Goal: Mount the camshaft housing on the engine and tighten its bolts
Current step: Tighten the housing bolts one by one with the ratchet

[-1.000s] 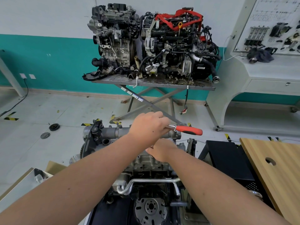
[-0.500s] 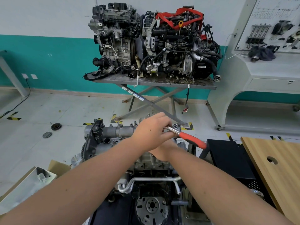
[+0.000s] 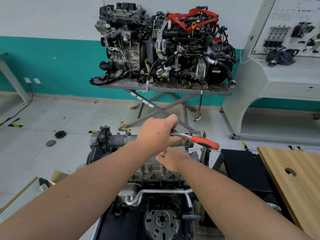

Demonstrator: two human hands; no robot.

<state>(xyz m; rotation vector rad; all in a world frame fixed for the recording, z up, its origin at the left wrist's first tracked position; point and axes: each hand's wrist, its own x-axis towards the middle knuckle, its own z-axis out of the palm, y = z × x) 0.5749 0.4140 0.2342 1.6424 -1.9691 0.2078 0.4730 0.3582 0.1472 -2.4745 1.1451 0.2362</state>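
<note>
The grey engine (image 3: 152, 172) stands in front of me with the camshaft housing (image 3: 114, 141) lying across its top. My left hand (image 3: 157, 134) grips the head end of a ratchet wrench whose red handle (image 3: 205, 142) sticks out to the right and slightly down. Just below it, my right hand (image 3: 173, 159) curls round the thin steel extension bar (image 3: 164, 152) that runs down from the ratchet onto the housing. The bolt under the socket is hidden by my hands.
Two display engines sit on a grey scissor table (image 3: 166, 87) by the teal wall. A black stand (image 3: 242, 168) and a wooden tabletop (image 3: 294, 174) lie to the right. Cardboard and a metal tray (image 3: 31, 189) are at lower left. Round parts (image 3: 59, 134) lie on the floor.
The ratchet's red handle has swung from level to pointing right and downward, then back up a little. Both hands have stayed on the tool over the housing.
</note>
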